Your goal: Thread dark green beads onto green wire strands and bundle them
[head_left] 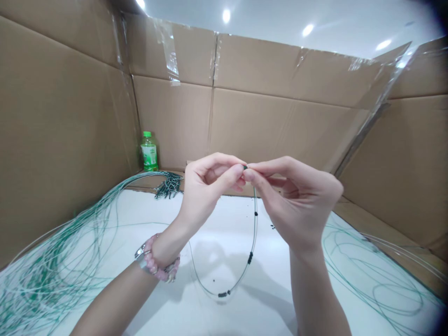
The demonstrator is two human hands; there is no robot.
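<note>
My left hand [212,186] and my right hand [294,196] meet fingertip to fingertip above the white tabletop, each in a closed pinch. Between them shows a small dark green piece [245,167], mostly hidden by the fingers. From the right fingertips hangs a thin cord [255,233] in a long loop that curves down and back toward my left forearm. Small black beads sit on it: a single bead [256,213], a short cluster [249,257] and a row of beads [222,294] at the bottom. A pink bead bracelet and a watch are on my left wrist.
Many green and white cords [59,261] lie tangled at the left, their dark knotted ends [169,185] bunched at the back. More loose cords [378,280] coil at the right. A green bottle [149,153] stands in the corner. Cardboard walls [280,102] enclose the white tabletop [150,210].
</note>
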